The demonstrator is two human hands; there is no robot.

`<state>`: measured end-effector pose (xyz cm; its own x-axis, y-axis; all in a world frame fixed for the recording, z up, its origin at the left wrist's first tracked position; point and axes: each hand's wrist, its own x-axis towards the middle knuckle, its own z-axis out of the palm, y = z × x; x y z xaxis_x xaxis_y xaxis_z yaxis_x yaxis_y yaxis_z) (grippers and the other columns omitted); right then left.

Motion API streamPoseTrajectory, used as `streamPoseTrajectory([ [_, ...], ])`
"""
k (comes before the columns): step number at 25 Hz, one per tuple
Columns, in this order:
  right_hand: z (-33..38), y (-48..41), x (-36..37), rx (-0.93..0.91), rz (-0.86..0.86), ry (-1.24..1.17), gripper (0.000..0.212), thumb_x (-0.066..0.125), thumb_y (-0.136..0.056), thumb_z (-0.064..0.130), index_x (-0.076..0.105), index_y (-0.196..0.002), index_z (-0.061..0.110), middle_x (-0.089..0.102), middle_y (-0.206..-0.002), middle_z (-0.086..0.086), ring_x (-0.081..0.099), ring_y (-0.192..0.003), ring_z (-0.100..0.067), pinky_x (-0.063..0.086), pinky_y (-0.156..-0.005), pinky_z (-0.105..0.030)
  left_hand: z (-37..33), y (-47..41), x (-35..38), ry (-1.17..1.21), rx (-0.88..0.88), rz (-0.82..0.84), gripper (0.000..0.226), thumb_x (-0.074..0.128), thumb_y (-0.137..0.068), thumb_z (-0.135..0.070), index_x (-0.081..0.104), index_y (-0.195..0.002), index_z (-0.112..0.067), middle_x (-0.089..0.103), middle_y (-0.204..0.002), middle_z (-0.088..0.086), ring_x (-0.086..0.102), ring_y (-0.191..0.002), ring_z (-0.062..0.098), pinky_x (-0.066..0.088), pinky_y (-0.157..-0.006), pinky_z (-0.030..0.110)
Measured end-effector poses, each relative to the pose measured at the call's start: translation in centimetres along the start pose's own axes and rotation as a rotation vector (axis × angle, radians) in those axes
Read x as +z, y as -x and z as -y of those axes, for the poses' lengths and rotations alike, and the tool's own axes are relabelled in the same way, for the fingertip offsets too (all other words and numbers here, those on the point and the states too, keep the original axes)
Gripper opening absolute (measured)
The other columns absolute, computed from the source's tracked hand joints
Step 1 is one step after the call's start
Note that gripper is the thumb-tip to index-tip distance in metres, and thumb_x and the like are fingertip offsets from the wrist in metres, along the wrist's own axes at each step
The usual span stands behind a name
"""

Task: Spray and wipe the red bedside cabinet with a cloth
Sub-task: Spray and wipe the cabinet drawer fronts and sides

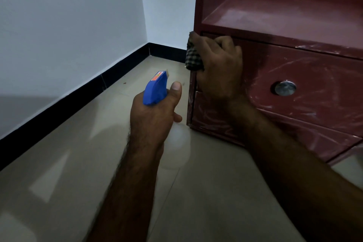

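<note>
Your right forearm [284, 163] crosses the lower corner of the view closest to you. It runs up to your right hand [220, 72], which is bunched over a checked cloth [193, 57] and presses it against the front left edge of the red bedside cabinet [294, 15]. The fingers curl over the wad, so only its left side shows past your knuckles. That grip packs the fabric into a pad you can bear down on. The cabinet stands on the floor under and to the right of that hand. Its raised-rim top sits above your knuckles, and a round metal knob [285, 88] is on the drawer front just right of your wrist.

Your left forearm [129, 182] comes up alongside to your left hand [155, 116]. That hand is wrapped round the neck of a blue-headed spray bottle [155, 89], with the thumb standing straight beside the head. The nozzle points away from you, past the cabinet's left side rather than at it, and the bottle is near that corner but clear of it. I judge you are parking it out of the cloth's path yet ready to hand. Whether a finger rests on the trigger is hidden.

Pale streaks [290, 68] cover the drawer front to the right of your right hand, so I judge that much of the front is yet to be wiped. The edge under the cloth is narrow; keep the pad flat or it may slip round the side.
</note>
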<state>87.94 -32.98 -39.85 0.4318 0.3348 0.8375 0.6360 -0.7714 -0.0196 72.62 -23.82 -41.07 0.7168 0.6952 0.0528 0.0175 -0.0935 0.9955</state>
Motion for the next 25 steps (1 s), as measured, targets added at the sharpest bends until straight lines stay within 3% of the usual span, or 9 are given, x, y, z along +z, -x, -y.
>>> streamPoseTrajectory([
  [4,-0.2,1.1,-0.3,-0.022,0.131,-0.064,0.056,0.060,-0.091,0.018,0.056,-0.146,0.024,0.068,-0.132,0.006,0.057,-0.103,-0.027,0.037,-0.080,-0.037,-0.2,0.2,0.2,0.014,0.010,-0.003,0.025,0.073,-0.086,-0.055,0.055,-0.080,-0.039,0.070,-0.069,-0.005,0.071,-0.057,0.016,0.061,-0.077,0.052],
  [8,-1.1,-1.3,-1.2,0.049,-0.141,-0.086,0.055,0.068,-0.079,0.014,0.066,-0.134,0.019,0.075,-0.110,0.001,0.063,-0.094,-0.030,0.047,-0.075,-0.038,-0.1,0.1,0.4,0.013,0.021,0.034,0.025,0.070,-0.087,-0.056,0.056,-0.084,-0.035,0.070,-0.070,-0.016,0.072,-0.059,0.016,0.061,-0.079,0.054],
  [10,-1.1,-1.2,-1.2,0.056,-0.189,-0.073,0.057,0.069,-0.078,0.012,0.066,-0.133,0.020,0.075,-0.108,0.002,0.062,-0.092,-0.030,0.047,-0.073,-0.038,-0.2,0.2,0.5,0.008,0.031,0.034,0.024,0.070,-0.088,-0.055,0.056,-0.083,-0.036,0.070,-0.071,-0.015,0.071,-0.058,0.016,0.061,-0.078,0.053],
  [15,-1.2,2.2,-0.6,0.043,0.014,-0.117,0.060,0.067,-0.078,0.004,0.064,-0.136,0.017,0.074,-0.118,0.000,0.059,-0.092,-0.030,0.047,-0.074,-0.043,-0.6,0.5,0.5,0.011,0.034,0.045,0.021,0.070,-0.087,-0.056,0.060,-0.077,-0.040,0.071,-0.067,-0.015,0.072,-0.058,0.016,0.061,-0.078,0.051],
  [18,-1.3,0.2,-1.1,0.060,-0.075,-0.133,0.059,0.069,-0.077,0.006,0.064,-0.135,0.016,0.075,-0.112,-0.004,0.062,-0.093,-0.032,0.048,-0.076,-0.042,-0.7,0.7,0.6,0.013,0.048,0.044,0.023,0.070,-0.088,-0.055,0.059,-0.080,-0.036,0.071,-0.070,-0.015,0.072,-0.058,0.016,0.062,-0.074,0.049],
  [22,-2.0,-0.1,-1.7,0.072,-0.085,-0.129,0.060,0.067,-0.078,0.013,0.061,-0.137,0.014,0.066,-0.124,-0.008,0.060,-0.109,-0.031,0.048,-0.085,-0.041,-1.1,1.2,0.9,0.046,0.050,0.077,0.022,0.072,-0.088,-0.052,0.063,-0.068,-0.052,0.069,-0.076,-0.004,0.072,-0.058,0.018,0.059,-0.063,0.037],
  [25,-2.2,1.9,-1.9,0.077,0.075,-0.174,0.064,0.067,-0.076,0.000,0.060,-0.139,0.010,0.060,-0.124,-0.015,0.058,-0.110,-0.034,0.050,-0.085,-0.050,-1.3,1.3,0.9,0.049,0.051,0.073,0.019,0.073,-0.087,-0.053,0.064,-0.076,-0.039,0.069,-0.075,-0.002,0.072,-0.058,0.018,0.057,-0.061,0.035],
])
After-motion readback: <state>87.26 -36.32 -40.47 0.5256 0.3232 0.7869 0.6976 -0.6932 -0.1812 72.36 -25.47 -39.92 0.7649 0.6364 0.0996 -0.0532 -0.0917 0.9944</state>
